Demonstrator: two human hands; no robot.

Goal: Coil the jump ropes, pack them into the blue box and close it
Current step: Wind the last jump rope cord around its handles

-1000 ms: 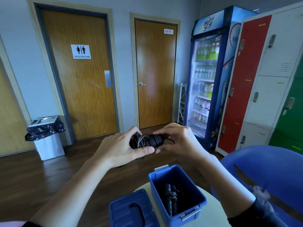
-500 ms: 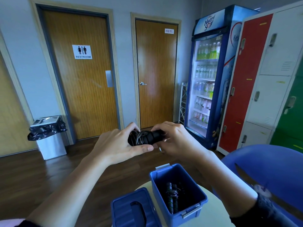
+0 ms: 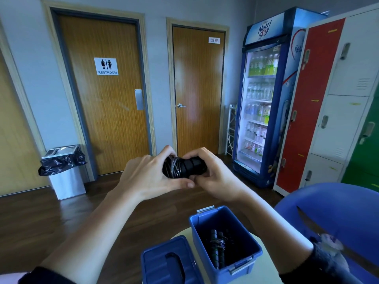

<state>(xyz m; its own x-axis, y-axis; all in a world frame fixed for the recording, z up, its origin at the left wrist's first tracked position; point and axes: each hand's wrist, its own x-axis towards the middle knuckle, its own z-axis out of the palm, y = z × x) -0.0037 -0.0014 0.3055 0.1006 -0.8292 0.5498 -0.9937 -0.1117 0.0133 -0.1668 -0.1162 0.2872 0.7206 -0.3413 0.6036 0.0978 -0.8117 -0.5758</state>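
A black jump rope (image 3: 184, 167), its thin cord wound around the paired handles, is held in the air above the table. My left hand (image 3: 147, 177) grips its wrapped left end and my right hand (image 3: 215, 177) grips the right end of the handles. Below them the open blue box (image 3: 242, 263) stands on a small pale table (image 3: 266, 273), with another coiled black rope (image 3: 218, 248) lying inside. The blue lid (image 3: 162, 263) with its dark handle lies just left of the box.
A blue chair (image 3: 338, 212) stands close on the right. Ahead are two wooden doors, a lined bin (image 3: 63, 173) by the wall, a drinks fridge (image 3: 264, 95) and coloured lockers (image 3: 332, 99). The floor is dark wood.
Both hands have drawn closer together around the rope bundle and the right fingers have shifted over the handles. The box and lid have not moved.
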